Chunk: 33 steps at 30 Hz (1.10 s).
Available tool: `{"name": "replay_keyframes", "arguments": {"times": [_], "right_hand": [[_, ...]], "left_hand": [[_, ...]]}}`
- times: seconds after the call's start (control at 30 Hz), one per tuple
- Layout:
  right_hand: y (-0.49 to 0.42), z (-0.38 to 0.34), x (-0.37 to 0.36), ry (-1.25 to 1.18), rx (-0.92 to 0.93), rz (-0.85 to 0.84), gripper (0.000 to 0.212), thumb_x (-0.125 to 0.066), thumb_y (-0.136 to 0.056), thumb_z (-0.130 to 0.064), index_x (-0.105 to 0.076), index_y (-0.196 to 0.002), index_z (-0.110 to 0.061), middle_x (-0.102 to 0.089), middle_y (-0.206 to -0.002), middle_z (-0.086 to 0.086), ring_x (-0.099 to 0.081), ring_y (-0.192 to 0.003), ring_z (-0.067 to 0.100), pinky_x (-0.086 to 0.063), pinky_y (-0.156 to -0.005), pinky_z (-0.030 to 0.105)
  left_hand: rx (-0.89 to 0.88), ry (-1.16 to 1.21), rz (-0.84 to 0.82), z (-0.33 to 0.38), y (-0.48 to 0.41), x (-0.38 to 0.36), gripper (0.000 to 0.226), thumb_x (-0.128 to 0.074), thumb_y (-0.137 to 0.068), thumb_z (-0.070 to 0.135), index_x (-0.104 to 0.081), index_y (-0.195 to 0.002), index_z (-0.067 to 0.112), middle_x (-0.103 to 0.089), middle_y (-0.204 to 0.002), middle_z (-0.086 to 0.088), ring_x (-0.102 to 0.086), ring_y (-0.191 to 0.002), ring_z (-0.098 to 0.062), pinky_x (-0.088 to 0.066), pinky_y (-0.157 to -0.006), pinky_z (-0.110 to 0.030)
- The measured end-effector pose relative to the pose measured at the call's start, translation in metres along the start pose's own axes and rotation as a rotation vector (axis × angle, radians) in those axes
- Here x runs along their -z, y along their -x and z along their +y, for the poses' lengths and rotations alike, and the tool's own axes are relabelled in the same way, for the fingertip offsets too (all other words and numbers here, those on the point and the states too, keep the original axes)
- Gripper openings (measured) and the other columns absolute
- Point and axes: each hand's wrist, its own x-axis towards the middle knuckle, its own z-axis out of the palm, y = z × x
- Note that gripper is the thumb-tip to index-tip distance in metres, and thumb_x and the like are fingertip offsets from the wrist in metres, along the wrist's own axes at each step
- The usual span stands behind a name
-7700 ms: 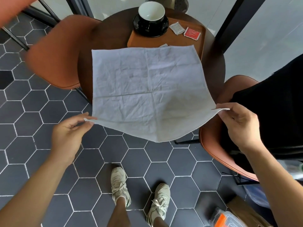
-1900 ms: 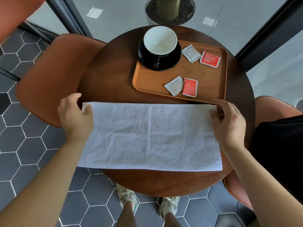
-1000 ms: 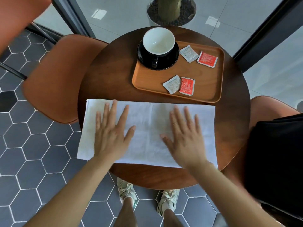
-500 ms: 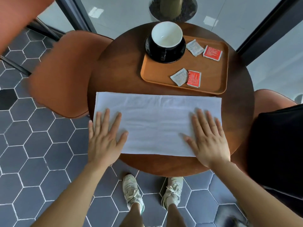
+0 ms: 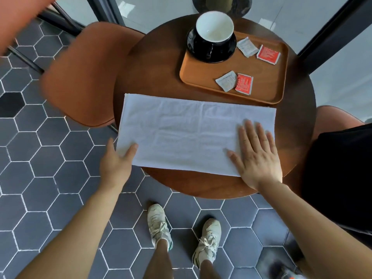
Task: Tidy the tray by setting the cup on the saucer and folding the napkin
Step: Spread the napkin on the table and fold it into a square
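On the floor [image 5: 50, 178] of dark six-sided tiles stand two pale shoes [image 5: 159, 224], close to the foot of the round wooden counter [image 5: 153, 65]. Just above them, the left hand [image 5: 116, 158] holds the near left corner of the white napkin [image 5: 191, 135]. Its thumb lies on top of the cloth and most of the fingers are hidden below, where the cloth hangs over the counter edge. The right hand [image 5: 257, 154] lies flat on the right end of the napkin, with fingers straight and spread. The napkin is folded to a long rectangle and lies across the near part of the counter. Just behind it is the wooden tray [image 5: 267, 85], with four small packets [image 5: 244, 83] on it, two grey and two red. In the far left corner of the tray the cup [image 5: 214, 29], white inside, stands upright on the black saucer [image 5: 213, 55]. An orange chair [image 5: 84, 77] is at the left side of the counter.
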Motion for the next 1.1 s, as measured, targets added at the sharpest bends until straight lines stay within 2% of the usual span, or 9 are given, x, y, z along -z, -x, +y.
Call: {"name": "replay_keyframes", "arguments": {"times": [0.07, 0.23, 0.4, 0.57, 0.67, 0.77, 0.87, 0.97, 1.1], "right_hand": [[0.001, 0.0, 0.0, -0.003, 0.004, 0.009, 0.079, -0.012, -0.099, -0.072, 0.005, -0.161, -0.025, 0.009, -0.169, -0.003, 0.013, -0.155, 0.02, -0.001, -0.126, 0.047], [0.0, 0.0, -0.001, -0.001, 0.006, 0.019, 0.08, -0.01, -0.099, -0.072, 0.002, -0.161, -0.024, 0.008, -0.17, -0.003, 0.014, -0.155, 0.02, 0.001, -0.126, 0.046], [-0.001, 0.0, 0.002, -0.041, 0.008, -0.004, 0.08, -0.01, -0.098, -0.073, -0.001, -0.161, -0.024, 0.008, -0.169, -0.003, 0.013, -0.155, 0.02, 0.001, -0.126, 0.047], [-0.006, -0.013, 0.018, -0.228, -0.037, 0.102, 0.058, -0.041, -0.102, -0.054, -0.05, -0.142, -0.014, -0.034, -0.161, 0.006, -0.02, -0.151, 0.032, -0.019, -0.124, 0.049], [-0.02, -0.039, 0.04, -0.611, -0.091, 0.129, 0.04, -0.056, -0.099, -0.046, -0.073, -0.114, -0.013, -0.068, -0.13, 0.005, -0.056, -0.123, 0.027, -0.047, -0.096, 0.029], [-0.049, -0.066, 0.077, -1.248, -0.307, -0.175, 0.051, -0.056, -0.09, -0.064, -0.077, -0.095, -0.017, -0.079, -0.092, -0.002, -0.073, -0.087, 0.017, -0.056, -0.072, 0.025], [-0.075, -0.072, 0.096, -1.372, -0.323, -0.305, 0.044, -0.064, -0.088, -0.059, -0.076, -0.1, -0.018, -0.078, -0.09, 0.0, -0.075, -0.075, 0.019, -0.057, -0.06, 0.029], [-0.083, -0.065, 0.098, -1.34, -0.387, -0.215, 0.021, -0.068, -0.092, -0.031, -0.074, -0.09, -0.011, -0.076, -0.09, 0.005, -0.072, -0.071, 0.022, -0.057, -0.062, 0.034], [-0.073, -0.036, 0.091, -1.285, -0.414, -0.044, 0.029, -0.064, -0.089, -0.013, -0.063, -0.092, 0.016, -0.06, -0.08, 0.025, -0.053, -0.069, 0.025, -0.046, -0.064, 0.038]], "left_hand": [[0.069, 0.221, 0.035, 0.004, 0.002, 0.007, 0.037, -0.073, -0.083, 0.041, -0.07, -0.112, 0.019, -0.075, -0.102, -0.001, -0.07, -0.096, -0.027, -0.057, -0.087, -0.05], [0.13, 0.461, 0.148, 0.016, 0.004, 0.021, 0.006, -0.076, -0.084, 0.018, -0.078, -0.087, 0.023, -0.075, -0.07, 0.016, -0.067, -0.067, -0.007, -0.053, -0.056, -0.022], [-0.169, 0.207, 0.231, 0.048, 0.028, 0.025, 0.016, -0.07, -0.085, 0.024, -0.08, -0.097, 0.021, -0.076, -0.082, 0.012, -0.07, -0.079, -0.017, -0.053, -0.072, -0.032], [-0.645, -0.132, 0.329, 0.092, 0.059, 0.006, 0.017, -0.066, -0.085, 0.012, -0.079, -0.095, 0.008, -0.07, -0.078, -0.01, -0.063, -0.072, -0.034, -0.05, -0.062, -0.039], [-0.769, -0.17, 0.298, 0.115, 0.078, -0.016, 0.015, -0.07, -0.084, 0.006, -0.078, -0.096, 0.005, -0.069, -0.078, -0.014, -0.066, -0.07, -0.036, -0.054, -0.06, -0.042], [-0.813, -0.183, 0.212, 0.13, 0.094, -0.036, 0.014, -0.072, -0.084, 0.003, -0.078, -0.097, 0.005, -0.068, -0.076, -0.014, -0.066, -0.068, -0.037, -0.056, -0.058, -0.044], [-0.881, -0.264, 0.148, 0.142, 0.107, -0.052, 0.012, -0.073, -0.086, 0.005, -0.077, -0.098, 0.005, -0.068, -0.076, -0.013, -0.065, -0.066, -0.035, -0.057, -0.056, -0.042], [-0.952, -0.312, 0.125, 0.151, 0.119, -0.063, 0.011, -0.074, -0.087, 0.006, -0.077, -0.097, 0.004, -0.067, -0.074, -0.012, -0.064, -0.063, -0.034, -0.055, -0.055, -0.04], [-1.024, -0.328, 0.121, 0.162, 0.138, -0.082, 0.009, -0.076, -0.078, -0.002, -0.074, -0.082, 0.006, -0.059, -0.064, -0.009, -0.055, -0.056, -0.032, -0.049, -0.051, -0.039]]}}
